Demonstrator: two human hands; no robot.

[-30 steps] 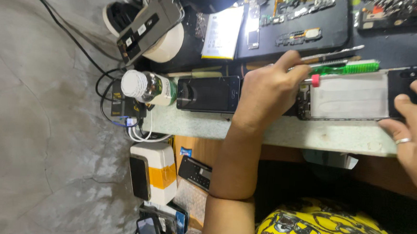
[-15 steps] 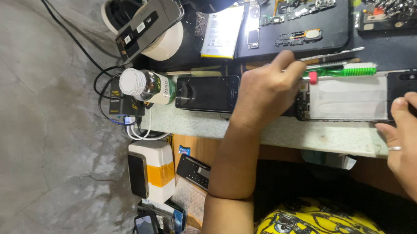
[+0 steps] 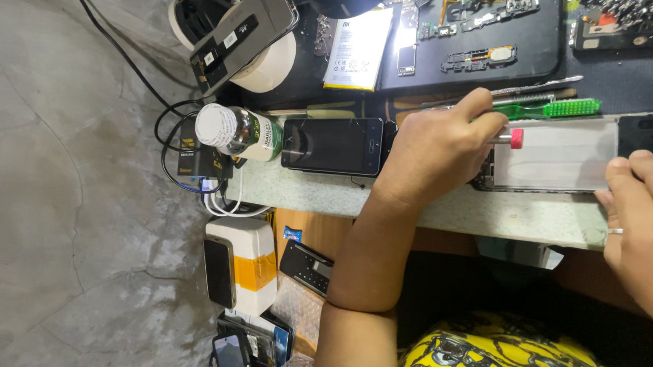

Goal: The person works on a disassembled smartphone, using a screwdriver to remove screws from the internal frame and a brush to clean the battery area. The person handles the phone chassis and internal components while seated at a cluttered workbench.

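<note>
A: Now, what does each hand hold, as I read the head view?

B: I see the left hand (image 3: 438, 149) curled around a small tool with a red cap (image 3: 516, 138). The fingers are closed on it, and the capped end pokes out toward the opened phone (image 3: 562, 154).

A: Where does that phone lie?

B: It lies flat on the pale workbench (image 3: 431, 206), near the front edge, between the two hands. Its inside is covered by a grey-white sheet; a black end section sits at the far right.

A: And the right hand (image 3: 646, 211)?

B: It rests on the phone's right end, fingers bent over the edge and pressing on it. A ring shows on one finger. I cannot tell whether it grips or only steadies the phone.

A: What else is close by?

B: A second, dark phone (image 3: 333, 144) lies just left of the left hand. A bottle with a white cap (image 3: 237, 131) lies beside it. A green-handled tool (image 3: 554, 109) lies just behind the opened phone.
</note>
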